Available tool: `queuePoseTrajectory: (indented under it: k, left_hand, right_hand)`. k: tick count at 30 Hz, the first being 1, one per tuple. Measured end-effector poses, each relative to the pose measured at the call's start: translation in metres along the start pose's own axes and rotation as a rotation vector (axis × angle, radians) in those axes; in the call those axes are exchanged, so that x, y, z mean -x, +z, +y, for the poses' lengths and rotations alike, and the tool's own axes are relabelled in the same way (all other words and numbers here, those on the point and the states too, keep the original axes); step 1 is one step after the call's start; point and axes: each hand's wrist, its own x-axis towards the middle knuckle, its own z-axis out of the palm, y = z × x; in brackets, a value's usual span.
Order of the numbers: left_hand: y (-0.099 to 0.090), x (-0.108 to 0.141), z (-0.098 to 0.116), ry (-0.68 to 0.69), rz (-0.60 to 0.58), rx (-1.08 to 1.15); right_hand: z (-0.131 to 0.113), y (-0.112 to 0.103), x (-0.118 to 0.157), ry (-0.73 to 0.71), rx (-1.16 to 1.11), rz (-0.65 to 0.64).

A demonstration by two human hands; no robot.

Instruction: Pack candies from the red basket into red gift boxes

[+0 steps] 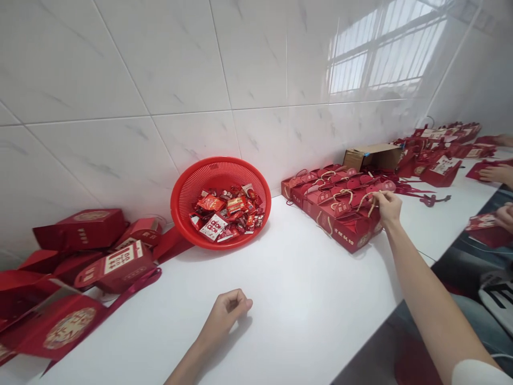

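1. Pinching with the right grip, thumb and fingertips drawn together on a twisted gold cord handle, raised in a loop over the near right end of the packed red boxes.
2. Curled narrow into a loose fist with the left grip, just above or on bare white surface, in front of the basket; palm too hidden to tell whether anything small lies inside.
3. Behind everything, a glossy wall of white tiles with grey veining, bright at upper right with the reflection of a barred window.
4. Along the wall, a long, smooth white counter, running away to the far right.
5. At left, a loose heap of dark red card boxes with gold and white printed panels, tumbled at various angles, with a dark red ribbon trailing along the near side.
6. Right of centre, a tight block of red card boxes, set in rows, with rounded tabs and gold cords on top.
7. Between heap and block, near the wall, a round red plastic basket with slotted sides.
8. Beyond the block, an open brown cardboard carton.
9. Inside the basket, small wrapped sweets, mostly red.
10. Among them, toward the front left, a square white packet with red print.
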Motion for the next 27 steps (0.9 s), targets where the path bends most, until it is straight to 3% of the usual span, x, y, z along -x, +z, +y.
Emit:
queuePoseTrajectory:
  k: [6, 9, 11, 14, 17, 20, 23, 26, 27]
  left_hand:
    - [-0.001, 0.003, 0.002, 0.013, -0.001, 0.018]
    - [-0.003, 0.005, 0.006, 0.009, -0.002, 0.022]
    - [-0.006, 0.007, 0.01, 0.007, 0.005, 0.002]
    - [-0.014, 0.012, 0.019, 0.043, 0.024, -0.065]
    - [-0.035, 0.016, 0.029, 0.115, 0.098, -0.159]
    - [-0.076, 0.021, 0.043, 0.21, 0.321, -0.262]
    - [-0.135, 0.033, 0.059, 0.281, 0.705, -0.353]
    - [-0.192, 0.055, 0.071, 0.163, 1.182, -0.512]
    - [-0.208, 0.064, 0.072, 0.064, 1.266, -0.611]
  right_hand:
    - [-0.031, -0.017, 0.02, -0.012, 0.257, -0.004]
    - [-0.047, -0.027, 0.041, -0.127, 0.389, 0.03]
    - [-0.053, -0.03, 0.06, -0.204, 0.343, -0.088]
    - [-0.055, -0.025, 0.094, -0.176, 0.223, -0.275]
    - [-0.054, -0.01, 0.134, -0.133, 0.129, -0.617]
    - [-0.058, 0.011, 0.176, -0.202, 0.113, -0.958]
    - [-0.066, 0.03, 0.216, -0.235, 0.031, -1.261]
    - [-0.07, 0.047, 0.247, -0.263, -0.062, -1.463]
    - [-0.07, 0.051, 0.255, -0.267, -0.086, -1.505]
